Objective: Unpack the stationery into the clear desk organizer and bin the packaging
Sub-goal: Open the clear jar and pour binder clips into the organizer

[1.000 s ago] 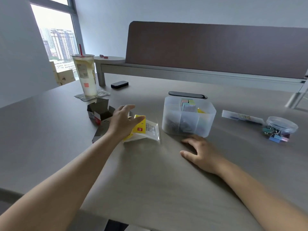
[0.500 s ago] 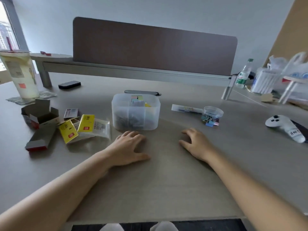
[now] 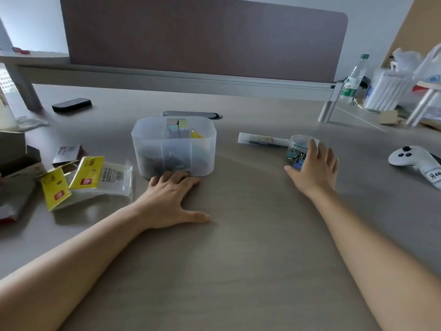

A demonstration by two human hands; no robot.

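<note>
Resting flat on desk (image 3: 238, 271): left grip (image 3: 171, 199) open | right grip (image 3: 315, 168) unclear, at jar (image 3: 298, 149)

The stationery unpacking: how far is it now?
Done: the clear organizer already holds items. In hand: the right hand reaches the jar of binder clips; the left hand rests by the organizer. Left: the packed pen, and binning the empty packets and boxes.

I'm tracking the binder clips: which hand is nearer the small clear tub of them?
Right. The right hand reaches the binder clip tub, fingers against it. The left hand lies flat by the desk organizer, well away.
</note>
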